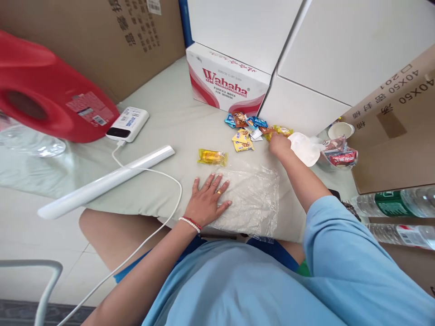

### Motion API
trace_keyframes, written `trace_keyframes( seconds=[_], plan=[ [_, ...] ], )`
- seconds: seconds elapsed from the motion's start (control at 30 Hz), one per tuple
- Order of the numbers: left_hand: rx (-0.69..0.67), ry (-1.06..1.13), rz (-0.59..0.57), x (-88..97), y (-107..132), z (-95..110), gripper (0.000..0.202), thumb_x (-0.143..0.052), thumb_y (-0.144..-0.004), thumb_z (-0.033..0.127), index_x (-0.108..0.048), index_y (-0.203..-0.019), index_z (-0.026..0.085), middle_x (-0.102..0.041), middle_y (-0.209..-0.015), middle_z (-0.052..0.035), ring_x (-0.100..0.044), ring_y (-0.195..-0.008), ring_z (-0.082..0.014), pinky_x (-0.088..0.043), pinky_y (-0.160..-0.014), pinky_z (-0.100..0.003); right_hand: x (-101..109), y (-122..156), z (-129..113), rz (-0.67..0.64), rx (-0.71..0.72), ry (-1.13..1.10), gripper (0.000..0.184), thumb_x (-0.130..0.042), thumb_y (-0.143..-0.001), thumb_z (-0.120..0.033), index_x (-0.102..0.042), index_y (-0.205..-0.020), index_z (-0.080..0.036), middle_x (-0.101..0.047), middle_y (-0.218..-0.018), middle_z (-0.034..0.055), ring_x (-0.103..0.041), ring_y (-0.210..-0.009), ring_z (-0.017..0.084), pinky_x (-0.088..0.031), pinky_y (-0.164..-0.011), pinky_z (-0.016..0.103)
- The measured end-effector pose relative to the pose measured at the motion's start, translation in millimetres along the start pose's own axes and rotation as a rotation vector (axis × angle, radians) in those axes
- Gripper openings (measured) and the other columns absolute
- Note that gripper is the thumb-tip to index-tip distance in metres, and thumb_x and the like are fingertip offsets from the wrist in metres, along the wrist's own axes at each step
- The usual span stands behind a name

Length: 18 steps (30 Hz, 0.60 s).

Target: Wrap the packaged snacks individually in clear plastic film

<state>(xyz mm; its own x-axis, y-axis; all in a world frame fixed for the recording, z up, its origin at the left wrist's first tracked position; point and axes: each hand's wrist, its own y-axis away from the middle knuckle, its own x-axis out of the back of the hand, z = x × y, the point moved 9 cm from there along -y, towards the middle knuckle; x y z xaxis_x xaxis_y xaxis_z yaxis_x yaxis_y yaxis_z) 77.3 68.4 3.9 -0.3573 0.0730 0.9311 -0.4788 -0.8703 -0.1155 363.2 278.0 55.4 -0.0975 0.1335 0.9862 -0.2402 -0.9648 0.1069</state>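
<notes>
My left hand (210,199) lies flat with fingers spread, at the left edge of a clear plastic bag (254,194) on the cloth-covered table. Just beyond its fingertips is a yellow-wrapped snack packet (212,156). My right hand (279,144) reaches to the far side, its fingers curled down on another yellow snack packet (283,130); the fingertips are partly hidden. Left of it are small blue packets (257,122), a brown packet (239,119) and yellow cookie packets (243,140). A white bowl-like container (305,148) sits against my right wrist.
A Wahaha carton (227,83) and white boxes (312,90) stand behind. On the left are a red jug (50,90), a white device (129,123) with a cable, and a long white bar (105,182). Water bottles (394,203) and a cardboard box (397,136) are on the right.
</notes>
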Motion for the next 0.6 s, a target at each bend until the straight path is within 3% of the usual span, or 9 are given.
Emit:
trace_keyframes(
  seconds=[0.17, 0.27, 0.37, 0.5, 0.6],
  plan=[
    [-0.007, 0.006, 0.009, -0.9, 1, 0, 0.064, -0.054, -0.099, 0.057, -0.047, -0.157, 0.03, -0.036, -0.169, -0.0133, -0.027, -0.159, -0.0362, -0.003, -0.126, -0.071, 7, 15, 3, 0.043, 0.037, 0.033, 0.044, -0.046, -0.097, -0.012, -0.057, -0.139, -0.007, -0.063, -0.132, 0.0293, -0.068, -0.115, 0.038, -0.054, -0.09, 0.047],
    [-0.013, -0.003, 0.004, -1.5, 0, 0, 0.064, -0.053, -0.1, 0.056, -0.047, -0.157, 0.029, -0.035, -0.169, -0.0137, -0.027, -0.159, -0.0362, -0.002, -0.126, -0.071, 23, 46, 19, 0.112, 0.065, 0.011, 0.046, -0.052, -0.092, -0.013, -0.059, -0.138, -0.012, -0.063, -0.132, 0.0259, -0.069, -0.109, 0.038, -0.053, -0.089, 0.049],
    [-0.019, -0.023, -0.01, -2.3, 0, 1, 0.064, -0.052, -0.1, 0.056, -0.047, -0.157, 0.026, -0.034, -0.17, -0.0142, -0.027, -0.159, -0.0367, -0.002, -0.126, -0.071, 47, 90, 25, 0.207, 0.176, -0.159, 0.052, -0.059, -0.089, -0.018, -0.059, -0.141, -0.016, -0.064, -0.133, 0.0202, -0.067, -0.108, 0.034, -0.053, -0.092, 0.047],
    [-0.02, -0.049, -0.008, -3.0, 0, 1, 0.065, -0.05, -0.101, 0.057, -0.046, -0.158, 0.027, -0.034, -0.17, -0.0132, -0.027, -0.159, -0.0357, -0.003, -0.126, -0.072, 62, 163, -1, 0.115, 0.516, -0.493, 0.054, -0.064, -0.086, -0.021, -0.061, -0.139, -0.022, -0.07, -0.122, 0.0094, -0.067, -0.087, 0.022, -0.055, -0.087, 0.038],
    [-0.019, -0.055, 0.004, -3.2, 0, 1, 0.064, -0.048, -0.101, 0.058, -0.045, -0.159, 0.028, -0.034, -0.17, -0.0119, -0.027, -0.159, -0.0343, -0.003, -0.127, -0.07, 50, 210, -31, -0.024, 0.67, -0.582, 0.053, -0.063, -0.088, -0.02, -0.059, -0.141, -0.022, -0.07, -0.122, 0.0085, -0.067, -0.084, 0.018, -0.055, -0.086, 0.035]
  ],
)
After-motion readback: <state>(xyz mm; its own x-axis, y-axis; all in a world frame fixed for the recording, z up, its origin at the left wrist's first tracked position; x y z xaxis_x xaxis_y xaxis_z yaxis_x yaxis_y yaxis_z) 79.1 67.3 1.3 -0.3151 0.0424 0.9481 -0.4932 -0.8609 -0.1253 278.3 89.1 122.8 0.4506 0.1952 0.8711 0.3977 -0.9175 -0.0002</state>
